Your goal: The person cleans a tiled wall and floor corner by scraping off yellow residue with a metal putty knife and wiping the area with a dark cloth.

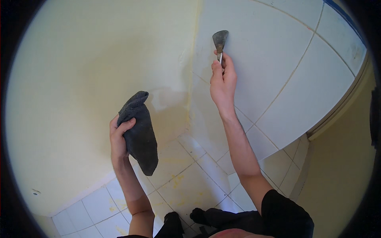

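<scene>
My right hand (223,85) is closed round the handle of a paint scraper (220,39), a putty-knife kind with a flared grey metal blade. The blade points up and lies over the white tiled wall (262,55); whether it touches the tiles I cannot tell. In my left hand (120,135) is a folded dark grey cloth (141,139), gripped at its side with the thumb in front. The lower end of the cloth hangs free, in front of the cream wall and the floor.
A plain cream wall (79,79) meets the tiled wall in a corner with a yellowish seam (192,59). Yellow specks mark the tiled floor (178,182) by my feet (198,216). To the right, the tiled wall ends at a brownish edge (337,105).
</scene>
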`<state>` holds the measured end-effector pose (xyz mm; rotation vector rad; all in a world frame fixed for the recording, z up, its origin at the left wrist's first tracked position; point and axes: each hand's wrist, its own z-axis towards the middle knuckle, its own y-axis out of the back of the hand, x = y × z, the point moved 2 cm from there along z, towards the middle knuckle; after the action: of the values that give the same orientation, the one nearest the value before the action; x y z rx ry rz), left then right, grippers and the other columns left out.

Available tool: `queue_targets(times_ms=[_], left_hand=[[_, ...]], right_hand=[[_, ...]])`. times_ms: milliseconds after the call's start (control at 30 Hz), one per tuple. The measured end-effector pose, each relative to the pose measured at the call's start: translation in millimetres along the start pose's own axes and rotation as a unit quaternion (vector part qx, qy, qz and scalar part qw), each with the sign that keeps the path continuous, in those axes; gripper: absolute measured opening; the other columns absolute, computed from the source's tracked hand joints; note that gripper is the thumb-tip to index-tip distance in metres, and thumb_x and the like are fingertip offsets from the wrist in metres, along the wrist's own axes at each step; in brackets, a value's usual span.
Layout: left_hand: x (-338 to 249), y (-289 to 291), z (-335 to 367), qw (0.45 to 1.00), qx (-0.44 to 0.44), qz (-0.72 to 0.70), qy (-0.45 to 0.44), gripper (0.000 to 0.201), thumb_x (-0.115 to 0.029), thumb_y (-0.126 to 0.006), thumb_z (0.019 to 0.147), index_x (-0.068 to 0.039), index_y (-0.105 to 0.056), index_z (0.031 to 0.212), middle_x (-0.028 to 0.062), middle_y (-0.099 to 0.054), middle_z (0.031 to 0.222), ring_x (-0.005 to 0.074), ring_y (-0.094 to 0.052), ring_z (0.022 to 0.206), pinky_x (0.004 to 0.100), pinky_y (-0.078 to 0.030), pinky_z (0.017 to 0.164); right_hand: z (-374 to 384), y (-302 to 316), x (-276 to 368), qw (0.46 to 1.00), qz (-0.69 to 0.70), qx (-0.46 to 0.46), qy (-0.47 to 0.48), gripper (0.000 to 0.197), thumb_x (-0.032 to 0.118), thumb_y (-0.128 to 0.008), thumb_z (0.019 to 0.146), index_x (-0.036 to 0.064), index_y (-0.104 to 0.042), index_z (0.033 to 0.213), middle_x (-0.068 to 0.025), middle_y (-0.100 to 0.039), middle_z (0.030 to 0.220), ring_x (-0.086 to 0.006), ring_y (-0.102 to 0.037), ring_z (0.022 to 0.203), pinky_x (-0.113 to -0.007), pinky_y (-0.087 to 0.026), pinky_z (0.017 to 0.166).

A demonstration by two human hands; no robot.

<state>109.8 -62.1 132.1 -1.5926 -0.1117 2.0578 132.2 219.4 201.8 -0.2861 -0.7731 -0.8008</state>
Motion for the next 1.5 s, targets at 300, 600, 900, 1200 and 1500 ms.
queue_targets(times_ms=[300, 600, 900, 1200, 1500], left_hand=[[4, -2, 2, 1.000, 0.001, 0.017, 0.024, 0.042, -0.019, -0.066, 0.076, 0.006, -0.061, 0.110, 0.0118, -0.065, 0.098, 0.0206, -0.062, 0.087, 0.0313, -0.049, 0.080], [-3, -12, 3, 1.000, 0.011, -0.001, 0.007, 0.034, -0.012, -0.063, 0.080, 0.006, -0.063, 0.108, 0.0101, -0.067, 0.095, 0.0174, -0.063, 0.084, 0.0291, -0.050, 0.078], [14, 3, 10, 0.996, 0.050, 0.055, 0.059, 0.035, -0.012, -0.066, 0.079, 0.003, -0.064, 0.110, 0.0087, -0.067, 0.098, 0.0174, -0.062, 0.088, 0.0305, -0.048, 0.081], [10, 15, 11, 0.994, 0.040, 0.064, 0.074, 0.026, -0.007, -0.063, 0.083, 0.001, -0.065, 0.107, 0.0041, -0.067, 0.094, 0.0119, -0.061, 0.084, 0.0265, -0.047, 0.077], [-8, 7, 9, 0.994, 0.060, 0.075, 0.042, 0.026, -0.006, -0.064, 0.082, 0.001, -0.065, 0.107, 0.0043, -0.068, 0.093, 0.0121, -0.061, 0.084, 0.0270, -0.048, 0.078]], right_hand=[[24, 2, 5, 0.988, -0.101, 0.107, 0.035, 0.027, 0.010, -0.053, 0.093, -0.0053, -0.057, 0.115, -0.0149, -0.053, 0.068, -0.0145, -0.046, 0.062, -0.029, -0.041, 0.060], [-62, 38, 18, 0.967, -0.041, 0.227, -0.111, 0.021, 0.012, -0.058, 0.092, -0.0026, -0.063, 0.106, -0.0061, -0.052, 0.062, -0.0093, -0.041, 0.057, -0.029, -0.035, 0.051], [-107, 9, -14, 0.927, 0.002, 0.321, -0.196, 0.017, 0.014, -0.060, 0.094, -0.0014, -0.067, 0.095, 0.0070, -0.044, 0.063, -0.0026, -0.034, 0.059, -0.024, -0.027, 0.051], [-108, 4, -30, 0.920, 0.059, 0.321, -0.218, 0.019, 0.008, -0.054, 0.095, -0.0005, -0.062, 0.110, 0.0036, -0.048, 0.071, -0.0041, -0.038, 0.063, -0.023, -0.031, 0.054], [29, 1, 46, 0.988, 0.013, 0.153, -0.002, 0.025, 0.010, -0.049, 0.097, -0.0006, -0.057, 0.118, -0.0031, -0.050, 0.072, -0.0099, -0.047, 0.063, -0.027, -0.039, 0.056]])
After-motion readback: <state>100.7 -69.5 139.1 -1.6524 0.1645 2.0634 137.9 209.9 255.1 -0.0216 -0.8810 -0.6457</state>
